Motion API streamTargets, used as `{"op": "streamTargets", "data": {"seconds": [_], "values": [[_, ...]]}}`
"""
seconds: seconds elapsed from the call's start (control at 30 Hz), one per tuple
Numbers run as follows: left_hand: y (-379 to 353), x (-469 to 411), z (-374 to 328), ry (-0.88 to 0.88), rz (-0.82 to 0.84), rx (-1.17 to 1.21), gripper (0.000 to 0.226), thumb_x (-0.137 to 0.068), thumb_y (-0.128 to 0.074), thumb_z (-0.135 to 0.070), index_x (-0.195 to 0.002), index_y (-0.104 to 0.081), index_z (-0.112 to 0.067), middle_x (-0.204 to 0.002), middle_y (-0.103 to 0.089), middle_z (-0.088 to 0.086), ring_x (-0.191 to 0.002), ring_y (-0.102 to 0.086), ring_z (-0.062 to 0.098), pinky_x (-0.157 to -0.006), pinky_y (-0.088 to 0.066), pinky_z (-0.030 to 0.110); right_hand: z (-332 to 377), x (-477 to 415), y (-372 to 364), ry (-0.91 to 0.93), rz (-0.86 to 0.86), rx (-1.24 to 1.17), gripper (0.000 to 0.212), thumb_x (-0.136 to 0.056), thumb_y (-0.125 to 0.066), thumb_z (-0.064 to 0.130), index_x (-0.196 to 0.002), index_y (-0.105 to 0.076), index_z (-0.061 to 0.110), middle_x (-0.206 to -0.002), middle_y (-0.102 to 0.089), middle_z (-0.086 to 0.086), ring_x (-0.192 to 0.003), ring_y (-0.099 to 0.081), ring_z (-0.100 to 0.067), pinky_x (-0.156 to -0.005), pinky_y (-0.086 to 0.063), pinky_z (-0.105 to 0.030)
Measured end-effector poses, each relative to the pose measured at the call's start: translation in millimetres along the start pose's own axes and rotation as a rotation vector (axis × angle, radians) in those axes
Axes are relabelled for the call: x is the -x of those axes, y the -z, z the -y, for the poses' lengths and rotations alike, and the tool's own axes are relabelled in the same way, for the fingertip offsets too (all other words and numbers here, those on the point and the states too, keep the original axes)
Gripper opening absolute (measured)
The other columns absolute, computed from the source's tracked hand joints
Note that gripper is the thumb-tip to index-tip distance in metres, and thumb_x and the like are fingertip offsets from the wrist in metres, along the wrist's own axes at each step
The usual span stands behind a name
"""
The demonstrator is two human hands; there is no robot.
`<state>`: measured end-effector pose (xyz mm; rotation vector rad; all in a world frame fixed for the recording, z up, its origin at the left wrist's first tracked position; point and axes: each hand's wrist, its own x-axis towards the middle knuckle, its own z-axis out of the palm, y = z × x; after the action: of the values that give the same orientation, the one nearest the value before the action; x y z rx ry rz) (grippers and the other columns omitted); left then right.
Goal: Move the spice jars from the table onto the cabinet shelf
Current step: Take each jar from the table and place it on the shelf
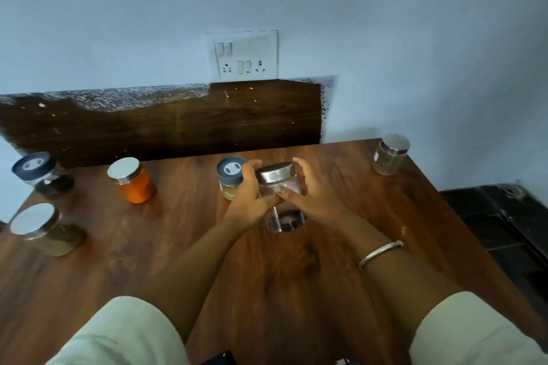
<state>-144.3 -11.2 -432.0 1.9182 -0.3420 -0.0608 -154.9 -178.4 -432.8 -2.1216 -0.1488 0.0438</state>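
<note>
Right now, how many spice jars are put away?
The cabinet shelf is out of view, so nothing shows as done. The left hand and right hand hold the clear jar. Five jars wait on the table: the orange jar, blue-lidded jars far left and centre, steel-lidded jars near left and far right.

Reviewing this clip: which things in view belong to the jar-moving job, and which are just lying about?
Job: clear jar, held by left hand and right hand; orange jar; yellowish jar; dark jar; brown jar; corner jar; table.
Lying about: socket panel; bangle; black floor tiles.
</note>
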Motion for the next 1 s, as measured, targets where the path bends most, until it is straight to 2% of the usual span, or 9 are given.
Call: {"op": "streamTargets", "data": {"seconds": [0.1,0.27,0.43,0.5,0.57,0.67,0.77,0.9,1.0], "values": [[29.4,3.6,-4.0,-0.001,-0.032,0.078,0.051,-0.087,-0.061,-0.013,-0.122,-0.024,-0.02,-0.108,-0.053,-0.001,-0.091,-0.063,0.007,-0.074,-0.055,0.023,23.5,0.3,-18.1,0.018,0.074,-0.076,0.087,-0.072,-0.062,0.065,-0.142,-0.014,0.044,-0.134,-0.038,0.018,-0.115,-0.042,-0.001,-0.082,-0.036,-0.01],[64.0,8.6,-5.9,-0.026,-0.086,0.121,0.043,-0.095,-0.044,-0.008,-0.13,-0.02,-0.014,-0.11,-0.049,-0.004,-0.099,-0.058,0.011,-0.081,-0.054,0.03,53.8,-3.1,-45.3,0.035,0.099,-0.175,0.089,-0.067,-0.079,0.044,-0.134,-0.021,0.048,-0.128,-0.044,0.021,-0.114,-0.051,-0.01,-0.091,-0.052,-0.033],[81.8,16.8,-4.8,0.034,-0.02,0.175,0.081,-0.091,-0.056,-0.027,-0.147,0.002,-0.031,-0.11,-0.049,-0.023,-0.091,-0.063,-0.006,-0.068,-0.054,0.017,68.3,-14.9,-66.0,0.007,-0.034,-0.105,0.109,-0.059,-0.085,0.04,-0.144,-0.018,0.027,-0.141,-0.041,-0.001,-0.125,-0.046,-0.021,-0.093,-0.05,-0.047],[87.5,20.2,-4.4,0.07,-0.001,0.223,0.098,-0.083,-0.065,-0.031,-0.146,0.011,-0.035,-0.111,-0.047,-0.026,-0.091,-0.064,-0.004,-0.065,-0.057,0.024,72.7,-16.4,-70.5,0.023,-0.066,-0.005,0.115,-0.051,-0.082,0.051,-0.143,-0.016,0.033,-0.138,-0.041,0.003,-0.122,-0.047,-0.018,-0.09,-0.052,-0.044],[94.6,22.1,-3.6,0.056,-0.017,0.243,0.104,-0.081,-0.069,-0.026,-0.146,0.012,-0.032,-0.115,-0.043,-0.027,-0.093,-0.061,-0.01,-0.065,-0.055,0.019,75.6,-16.7,-73.7,0.071,-0.074,0.043,0.114,-0.047,-0.077,0.065,-0.141,-0.016,0.042,-0.135,-0.039,0.011,-0.12,-0.045,-0.011,-0.09,-0.051,-0.038],[110.1,25.8,-3.0,0.054,-0.037,0.321,0.096,-0.086,-0.062,-0.01,-0.147,0.01,-0.03,-0.13,-0.044,-0.009,-0.101,-0.06,-0.003,-0.071,-0.055,0.019,79.6,-19.6,-76.1,0.04,-0.004,-0.069,0.108,-0.048,-0.067,0.079,-0.138,-0.014,0.051,-0.132,-0.035,0.025,-0.118,-0.044,-0.002,-0.094,-0.046,-0.032],[123.2,31.2,-3.8,0.079,-0.062,0.41,0.084,-0.093,-0.051,-0.009,-0.146,0.008,-0.035,-0.14,-0.04,-0.001,-0.113,-0.055,0.011,-0.08,-0.055,0.031,85.9,-24.3,-76.4,-0.041,0.08,-0.347,0.098,-0.055,-0.068,0.07,-0.139,-0.024,0.046,-0.125,-0.056,0.013,-0.101,-0.063,-0.006,-0.084,-0.053,-0.03],[131.7,39.1,-4.3,0.076,-0.041,0.415,0.07,-0.098,-0.037,-0.014,-0.146,0.008,-0.038,-0.136,-0.042,-0.006,-0.116,-0.053,0.017,-0.093,-0.049,0.04,99.5,-25.8,-87.4,-0.036,0.161,-0.409,0.069,-0.07,-0.07,0.052,-0.131,-0.04,0.045,-0.11,-0.065,0.009,-0.093,-0.068,-0.011,-0.074,-0.059,-0.036],[136.4,42.8,-2.4,0.09,-0.069,0.357,0.063,-0.1,-0.033,-0.015,-0.146,0.002,-0.04,-0.124,-0.05,-0.009,-0.112,-0.055,0.016,-0.091,-0.049,0.037,109.2,-26.0,-95.3,0.011,0.067,-0.39,0.079,-0.07,-0.077,0.042,-0.137,-0.034,0.037,-0.117,-0.06,0.007,-0.098,-0.064,-0.01,-0.063,-0.055,-0.018]]}}
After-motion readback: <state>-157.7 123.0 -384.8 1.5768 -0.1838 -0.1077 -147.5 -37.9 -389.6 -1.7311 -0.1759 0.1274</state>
